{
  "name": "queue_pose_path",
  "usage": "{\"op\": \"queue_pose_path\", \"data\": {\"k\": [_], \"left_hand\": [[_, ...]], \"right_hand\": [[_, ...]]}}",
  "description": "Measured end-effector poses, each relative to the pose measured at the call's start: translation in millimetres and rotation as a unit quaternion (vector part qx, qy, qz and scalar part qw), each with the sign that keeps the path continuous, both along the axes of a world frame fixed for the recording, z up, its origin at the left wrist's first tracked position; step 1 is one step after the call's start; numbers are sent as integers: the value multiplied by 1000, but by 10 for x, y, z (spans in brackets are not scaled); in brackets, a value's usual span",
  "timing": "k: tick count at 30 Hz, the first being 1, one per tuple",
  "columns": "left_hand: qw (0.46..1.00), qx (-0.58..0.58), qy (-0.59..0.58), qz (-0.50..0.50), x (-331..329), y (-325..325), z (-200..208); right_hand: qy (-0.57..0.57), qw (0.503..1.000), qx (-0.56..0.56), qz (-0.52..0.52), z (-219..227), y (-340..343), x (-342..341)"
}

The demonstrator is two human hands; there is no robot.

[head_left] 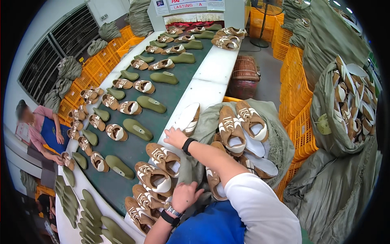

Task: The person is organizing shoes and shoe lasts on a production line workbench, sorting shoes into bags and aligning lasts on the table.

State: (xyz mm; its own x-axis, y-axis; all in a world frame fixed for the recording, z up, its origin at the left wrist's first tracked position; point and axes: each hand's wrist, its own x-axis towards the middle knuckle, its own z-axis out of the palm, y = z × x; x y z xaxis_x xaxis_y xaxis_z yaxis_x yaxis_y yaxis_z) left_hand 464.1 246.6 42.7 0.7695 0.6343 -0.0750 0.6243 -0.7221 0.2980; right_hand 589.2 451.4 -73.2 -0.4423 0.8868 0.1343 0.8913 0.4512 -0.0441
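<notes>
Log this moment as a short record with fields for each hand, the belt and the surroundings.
left hand: open, flat on grey-green cloth sack
right hand: open, on white conveyor edge beside brown-and-white shoe uppers
belt: dark green, rows of uppers and olive-green shoe lasts
surroundings: orange plastic crates; another person across the belt

— What signs do we see?
— A rectangular sign (187, 4) with a red-and-white band tops the far end of the conveyor, with two smaller white placards (215, 4) beside it.
— Any labels?
— A round yellowish tag (323, 124) hangs on the grey-green sack (325, 93) at our right.
</notes>
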Motion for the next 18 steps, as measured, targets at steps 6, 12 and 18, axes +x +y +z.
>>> {"op": "queue_pose_path", "data": {"k": [6,12,18], "left_hand": [[995,86,-7,40,159,425,-111],[974,32,191,115,649,986,-417],[976,33,205,66,667,1594,-948]], "right_hand": [[381,908,129,-118,993,-568,1077],[849,473,82,-219,1160,-2385,2046],[562,724,-204,-345,67,-3565,2075]]}}
